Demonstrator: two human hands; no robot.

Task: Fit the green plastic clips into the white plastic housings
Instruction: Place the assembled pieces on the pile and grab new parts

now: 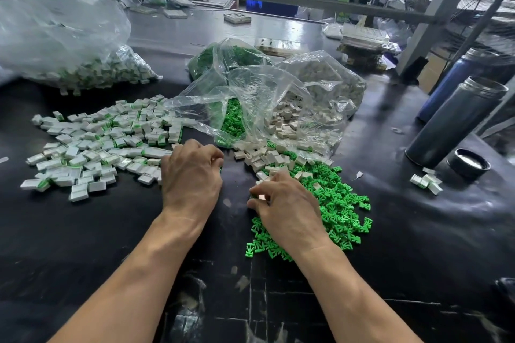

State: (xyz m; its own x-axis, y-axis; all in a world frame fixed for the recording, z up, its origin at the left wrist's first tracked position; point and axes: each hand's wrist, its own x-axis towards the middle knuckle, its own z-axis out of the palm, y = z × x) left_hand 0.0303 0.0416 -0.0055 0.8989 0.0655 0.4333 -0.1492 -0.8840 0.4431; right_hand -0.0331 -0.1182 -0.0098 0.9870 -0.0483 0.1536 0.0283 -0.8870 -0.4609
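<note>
A heap of loose green clips (338,203) lies on the black table (83,245) at centre right. Empty white housings (267,157) spill out of a clear bag just beyond it. Many assembled white housings with green clips (94,147) spread over the left. My left hand (192,172) rests knuckles up beside that spread, fingers curled; whatever it holds is hidden. My right hand (281,203) lies on the near edge of the green heap, its fingertips pinching a small piece that I cannot identify.
Clear bags hold green clips (231,56), white housings (320,86) and assembled parts (92,69). Two tall metal flasks (457,120) and a black lid (468,164) stand at the right. A few assembled parts (426,182) lie near the lid. Shelving rises behind.
</note>
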